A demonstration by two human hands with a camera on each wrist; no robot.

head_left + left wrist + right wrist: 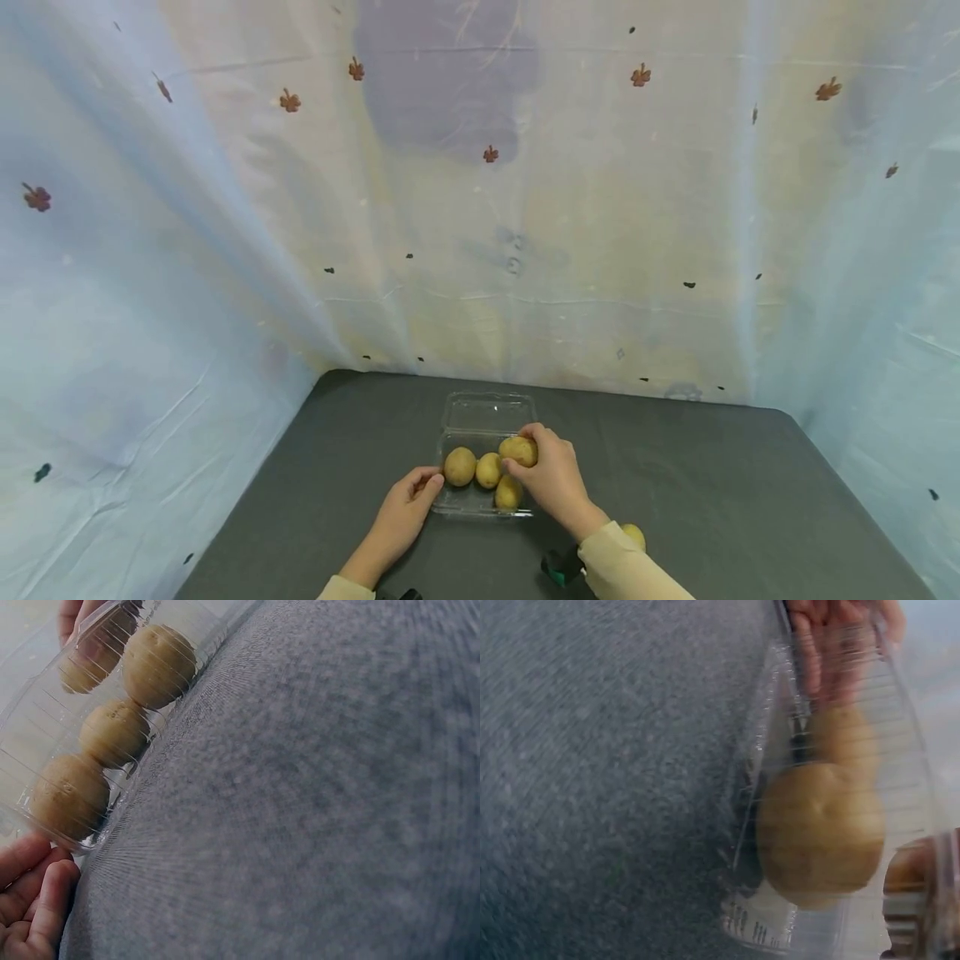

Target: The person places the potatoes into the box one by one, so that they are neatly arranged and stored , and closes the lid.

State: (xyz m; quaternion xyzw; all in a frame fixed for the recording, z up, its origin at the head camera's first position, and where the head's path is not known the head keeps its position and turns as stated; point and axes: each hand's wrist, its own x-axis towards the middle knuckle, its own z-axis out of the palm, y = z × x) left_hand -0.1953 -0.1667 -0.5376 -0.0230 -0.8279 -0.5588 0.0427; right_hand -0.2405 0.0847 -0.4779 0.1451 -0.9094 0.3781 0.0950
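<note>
From my end, the left hand [402,510] worries me first: its loosely bent fingers meet the clear container [470,502] at its left wall, and I cannot tell whether they pinch it. If they merely touch, a bump could slide that light-looking plastic. The right hand [553,475] grips the upper potato [519,451] between thumb and fingers; a careless release could knock it against its neighbours. A swing of the right sleeve [626,562] might roll the outside potato [633,535].

The container sits at about two o'clock from the left hand. Inside, the left potato [460,467] is near nine o'clock, the middle potato [489,471] central, the front potato [508,492] around four. The gripped one is at ten o'clock from the right palm, the outside one at four.
</note>
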